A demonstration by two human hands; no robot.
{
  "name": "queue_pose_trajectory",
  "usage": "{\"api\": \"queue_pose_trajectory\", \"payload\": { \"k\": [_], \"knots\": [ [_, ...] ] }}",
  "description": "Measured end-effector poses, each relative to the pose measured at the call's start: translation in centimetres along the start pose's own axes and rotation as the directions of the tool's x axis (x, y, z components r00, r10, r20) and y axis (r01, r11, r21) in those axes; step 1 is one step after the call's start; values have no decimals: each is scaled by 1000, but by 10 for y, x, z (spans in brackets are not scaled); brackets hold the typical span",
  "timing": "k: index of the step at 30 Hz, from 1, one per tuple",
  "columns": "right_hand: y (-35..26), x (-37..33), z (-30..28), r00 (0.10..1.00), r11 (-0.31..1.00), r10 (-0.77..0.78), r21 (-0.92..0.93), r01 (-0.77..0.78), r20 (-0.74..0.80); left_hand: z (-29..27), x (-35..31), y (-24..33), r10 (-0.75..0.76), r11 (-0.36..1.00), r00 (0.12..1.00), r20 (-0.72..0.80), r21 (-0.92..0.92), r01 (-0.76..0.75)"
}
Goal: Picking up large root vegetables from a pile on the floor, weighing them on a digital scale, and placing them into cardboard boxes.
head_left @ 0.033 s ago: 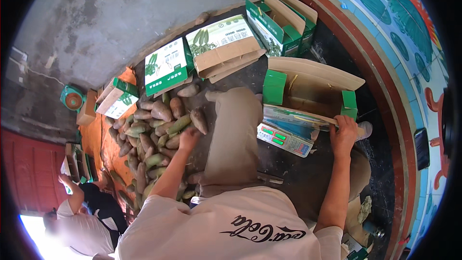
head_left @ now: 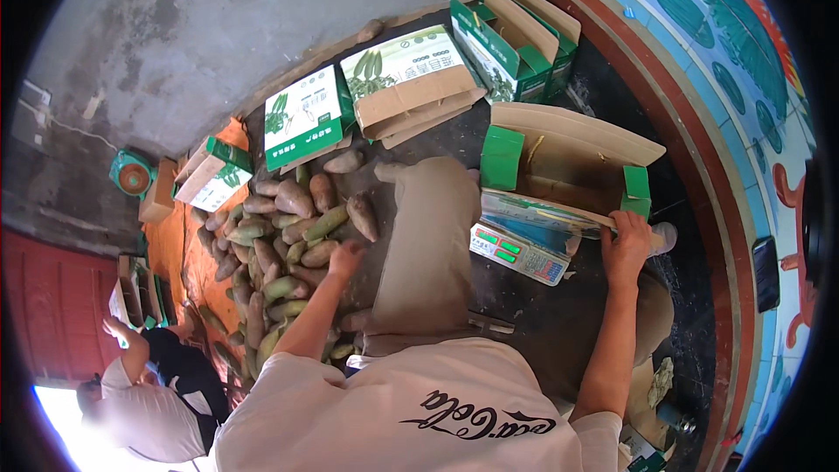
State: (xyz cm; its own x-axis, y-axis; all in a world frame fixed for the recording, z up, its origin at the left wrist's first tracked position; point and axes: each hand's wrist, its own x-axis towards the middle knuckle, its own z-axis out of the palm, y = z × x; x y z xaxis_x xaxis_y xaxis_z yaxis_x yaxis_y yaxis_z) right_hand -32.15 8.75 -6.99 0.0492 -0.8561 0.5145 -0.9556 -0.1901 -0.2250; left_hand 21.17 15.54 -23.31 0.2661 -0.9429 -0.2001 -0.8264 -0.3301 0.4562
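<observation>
Nothing is seen to have moved since the earlier frame: both hands are kept where they were. The left hand (head_left: 346, 258) is laid on the heap of green-and-brown tapered shoots (head_left: 280, 249), fingers spread and curled over one shoot; whether it is actually gripped cannot be told. The heap is spread directly ahead of and to the left of that hand, most long axes running away from the person, so the left hand is plainly the nearer one. The right hand (head_left: 626, 245) is closed on the near edge of the open brown cardboard box with green flaps (head_left: 568, 153), which is set on a small digital scale with a green display (head_left: 520, 253). Well apart beyond the heap, flat green-and-white printed cartons (head_left: 350, 105) are lined up. Everything is placed on the floor, dark around the scale, with an orange sheet (head_left: 179, 245) under the shoots. Grey concrete is seen beyond, a painted wall at right, and another person (head_left: 149, 393) crouched at lower left.
</observation>
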Motion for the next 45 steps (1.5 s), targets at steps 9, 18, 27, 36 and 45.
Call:
{"api": "queue_pose_trajectory", "payload": {
  "k": [9,18,27,36,45],
  "knots": [
    [-3,-4,1,999,999,-37,-13,36,-21,75,-84,-78,-390,902,794,467,366,228],
    [2,-9,6,999,998,-39,-44,39,-14,82,-115,-88,-325,854,687,650,514,-82],
    [2,-8,9,999,998,-25,-53,26,24,138,-112,-135,-123,986,744,657,165,17],
    [-1,-5,9,999,996,-29,-78,31,29,173,-147,-182,127,990,745,655,-133,-52],
    [8,-16,7,999,990,-32,-137,36,28,102,-148,-46,-488,864,601,633,446,233]
  ]
}}
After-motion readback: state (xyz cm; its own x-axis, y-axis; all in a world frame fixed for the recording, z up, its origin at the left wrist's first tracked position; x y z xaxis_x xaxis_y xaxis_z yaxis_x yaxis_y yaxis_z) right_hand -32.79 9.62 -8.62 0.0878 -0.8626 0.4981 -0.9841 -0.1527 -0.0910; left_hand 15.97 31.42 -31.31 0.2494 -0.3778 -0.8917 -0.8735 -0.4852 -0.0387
